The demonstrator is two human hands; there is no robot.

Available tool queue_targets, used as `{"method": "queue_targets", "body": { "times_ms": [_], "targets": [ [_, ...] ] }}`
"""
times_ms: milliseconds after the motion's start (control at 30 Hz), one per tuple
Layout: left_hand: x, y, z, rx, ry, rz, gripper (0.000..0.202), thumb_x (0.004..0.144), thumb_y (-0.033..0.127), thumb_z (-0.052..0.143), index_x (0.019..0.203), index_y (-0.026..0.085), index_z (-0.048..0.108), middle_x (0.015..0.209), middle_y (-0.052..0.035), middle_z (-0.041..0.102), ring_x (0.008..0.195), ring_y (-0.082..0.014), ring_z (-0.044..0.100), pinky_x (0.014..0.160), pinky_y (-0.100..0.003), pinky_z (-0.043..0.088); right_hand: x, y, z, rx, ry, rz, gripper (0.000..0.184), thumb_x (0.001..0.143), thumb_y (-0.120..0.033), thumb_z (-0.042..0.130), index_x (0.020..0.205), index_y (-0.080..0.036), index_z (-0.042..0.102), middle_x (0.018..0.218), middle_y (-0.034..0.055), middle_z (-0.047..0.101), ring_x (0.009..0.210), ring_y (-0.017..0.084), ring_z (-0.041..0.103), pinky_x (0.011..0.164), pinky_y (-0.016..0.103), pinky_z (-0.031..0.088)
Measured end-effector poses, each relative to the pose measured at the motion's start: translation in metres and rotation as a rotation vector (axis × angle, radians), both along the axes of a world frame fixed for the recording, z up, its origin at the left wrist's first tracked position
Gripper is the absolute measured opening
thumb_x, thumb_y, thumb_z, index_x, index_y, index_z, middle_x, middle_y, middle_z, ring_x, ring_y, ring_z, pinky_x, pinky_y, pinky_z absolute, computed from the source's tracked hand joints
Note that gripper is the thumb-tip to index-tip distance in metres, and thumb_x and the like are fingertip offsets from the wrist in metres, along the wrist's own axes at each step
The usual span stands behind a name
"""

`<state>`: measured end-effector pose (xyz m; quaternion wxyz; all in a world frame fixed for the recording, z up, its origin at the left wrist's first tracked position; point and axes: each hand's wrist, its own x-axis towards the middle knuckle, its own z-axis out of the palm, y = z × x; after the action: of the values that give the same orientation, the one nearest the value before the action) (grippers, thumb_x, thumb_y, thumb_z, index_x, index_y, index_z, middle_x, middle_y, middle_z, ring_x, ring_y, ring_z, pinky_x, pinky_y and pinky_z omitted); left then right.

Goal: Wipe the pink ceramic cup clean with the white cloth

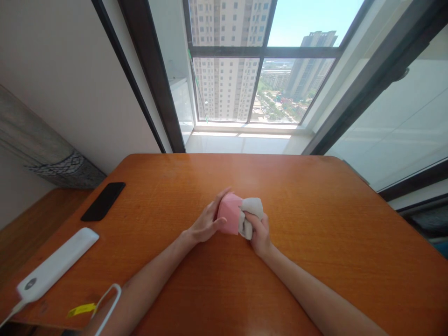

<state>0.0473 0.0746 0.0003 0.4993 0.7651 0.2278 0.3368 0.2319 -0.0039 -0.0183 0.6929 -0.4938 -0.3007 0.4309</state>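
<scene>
Near the middle of the wooden table [301, 280], my left hand [209, 220] grips a pink box-like object [230, 213] from its left side, thumb in front and fingers behind. My right hand [259, 233] is closed on a crumpled light grey cloth [252, 206]. The cloth presses against the right side of the pink object. What exactly the pink object is cannot be made out, and its right side is hidden by the cloth.
A black phone [103, 201] lies at the table's left. In front of it is a white power strip [58, 263]; a white cable [114, 298] with a yellow tag [81, 310] passes by my left forearm. A window [261, 88] stands beyond the far edge.
</scene>
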Motion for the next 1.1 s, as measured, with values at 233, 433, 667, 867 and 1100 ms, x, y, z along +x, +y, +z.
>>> {"method": "queue_targets", "body": {
  "times_ms": [233,433,667,867,1100],
  "targets": [
    [0.004,-0.002,-0.009,0.476,0.075,0.006,0.138,0.072,0.059,0.096,0.174,0.035,0.006,0.182,-0.0212,0.012,0.166,-0.0464,0.026,0.132,-0.066,0.032,0.012,0.024,0.013,-0.065,0.387,0.141,0.014,0.071,-0.031,0.076,0.081,-0.022,0.079,0.081,-0.0003,0.077,0.071,0.017,0.065,0.067,0.029,0.053],
    [0.009,-0.003,-0.011,0.647,0.065,0.110,0.112,0.079,0.043,0.093,0.167,0.038,0.024,0.175,-0.0203,0.025,0.159,-0.0422,0.041,0.124,-0.060,0.048,0.012,0.024,0.022,-0.090,0.444,0.256,0.013,0.070,-0.027,0.076,0.080,-0.020,0.080,0.080,0.0005,0.076,0.068,0.016,0.062,0.064,0.027,0.052],
    [0.007,-0.003,-0.008,0.566,0.073,0.166,0.109,0.071,0.051,0.097,0.159,0.036,0.035,0.161,-0.0182,0.043,0.149,-0.0416,0.053,0.115,-0.057,0.055,0.006,0.021,0.019,-0.095,0.374,0.173,0.014,0.066,-0.031,0.081,0.075,-0.019,0.080,0.082,0.0012,0.074,0.072,0.016,0.058,0.064,0.025,0.049],
    [0.009,-0.003,-0.002,0.436,0.012,0.155,0.110,0.068,0.049,0.099,0.157,0.032,0.037,0.153,-0.0166,0.051,0.143,-0.0388,0.057,0.112,-0.050,0.057,0.002,0.018,0.018,-0.073,0.262,0.075,0.012,0.064,-0.030,0.081,0.067,-0.020,0.076,0.072,-0.0012,0.067,0.067,0.015,0.051,0.060,0.027,0.045],
    [0.008,-0.004,0.000,0.204,0.037,0.126,0.103,0.069,0.045,0.096,0.153,0.029,0.038,0.147,-0.0139,0.058,0.119,-0.0303,0.068,0.101,-0.043,0.058,0.002,0.014,0.006,-0.080,0.111,0.058,0.018,0.070,-0.038,0.082,0.070,-0.020,0.077,0.070,-0.0011,0.064,0.070,0.016,0.053,0.064,0.028,0.047]
  ]
}}
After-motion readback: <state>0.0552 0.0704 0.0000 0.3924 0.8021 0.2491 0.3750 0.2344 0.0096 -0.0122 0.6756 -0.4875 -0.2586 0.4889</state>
